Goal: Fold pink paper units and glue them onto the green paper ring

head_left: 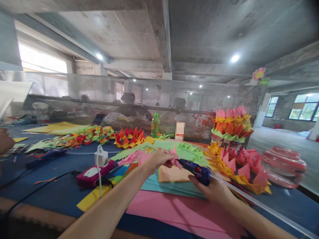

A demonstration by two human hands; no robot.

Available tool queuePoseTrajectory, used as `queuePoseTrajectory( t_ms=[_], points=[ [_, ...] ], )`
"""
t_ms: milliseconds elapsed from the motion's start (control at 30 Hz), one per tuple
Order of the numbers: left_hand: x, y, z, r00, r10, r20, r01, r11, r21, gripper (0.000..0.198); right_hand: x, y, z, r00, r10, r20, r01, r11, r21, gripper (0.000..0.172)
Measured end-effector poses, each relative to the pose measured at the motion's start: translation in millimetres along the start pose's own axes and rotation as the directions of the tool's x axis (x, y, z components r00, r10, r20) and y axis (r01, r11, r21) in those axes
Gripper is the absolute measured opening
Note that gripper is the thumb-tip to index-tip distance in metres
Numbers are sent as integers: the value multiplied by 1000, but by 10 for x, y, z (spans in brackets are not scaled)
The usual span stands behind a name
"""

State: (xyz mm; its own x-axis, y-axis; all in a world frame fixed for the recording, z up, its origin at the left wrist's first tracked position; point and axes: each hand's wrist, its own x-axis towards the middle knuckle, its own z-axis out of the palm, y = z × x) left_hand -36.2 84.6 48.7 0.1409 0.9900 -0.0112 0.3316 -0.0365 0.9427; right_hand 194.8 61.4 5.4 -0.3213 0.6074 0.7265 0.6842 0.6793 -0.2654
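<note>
At the far left edge a brownish, blurred shape is cut off by the frame; what it is cannot be told. Behind the blue tabletop stands a perforated metal screen, and the people seated beyond it show only as dim, blurred figures. A white charger sits plugged into a magenta power strip, whose dark cord runs off to the left. A green bottle stands near the screen, its lower part hidden by paper shapes. At the far right a clear container with something pink inside is too smeared to read.

The left hand is held above the stacked coloured sheets, fingers closed in a pinch on a small pink paper piece, which sticks out to the right of the fingertips. The nozzle of a blue glue gun points at that piece and is just beside it; whether the tip touches cannot be told. The right hand is wrapped around the gun's grip, its fingers largely hidden beneath the body. A pale line trails from the gun toward the lower right corner. Beneath both forearms lies a large pink sheet. To the right, a stack of paper flowers rises by the screen.
</note>
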Motion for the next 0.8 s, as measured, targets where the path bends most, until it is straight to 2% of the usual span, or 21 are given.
queuePoseTrajectory(
  t_ms=[433, 800],
  points=[
    [7, 7, -24, 1000, 0, -13, 0, 1000, -28, 23, -11, -17, -2, 1000, 17, 14, -17, 1000, -4, 40],
    [-11, 53, -127, 998, 17, -67, -21, 998, -64, 24, -4, -35, -26, 1000, 10, 0, -10, 1000, 0, 38]
  ],
)
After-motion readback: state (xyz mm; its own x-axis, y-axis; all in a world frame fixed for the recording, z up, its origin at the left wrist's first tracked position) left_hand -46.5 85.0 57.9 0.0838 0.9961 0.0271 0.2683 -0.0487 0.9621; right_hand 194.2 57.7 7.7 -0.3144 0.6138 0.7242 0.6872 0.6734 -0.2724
